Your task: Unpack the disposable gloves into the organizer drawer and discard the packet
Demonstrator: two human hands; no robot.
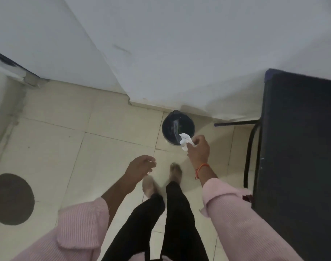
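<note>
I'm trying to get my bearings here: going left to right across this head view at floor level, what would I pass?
Dark round mat → left hand, loosely curled → black bin → right hand gripping the crumpled white packet → dark table at the right edge.

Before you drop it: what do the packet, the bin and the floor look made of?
Packet: thin white plastic film or paper, crumpled into sharp folds in the right hand; the blur leaves it open.
Bin: dark and glossy with a streak of glare, probably hard plastic, perhaps with a liner.
Floor: pale cream tiles, smooth with thin grout lines, likely ceramic.
</note>
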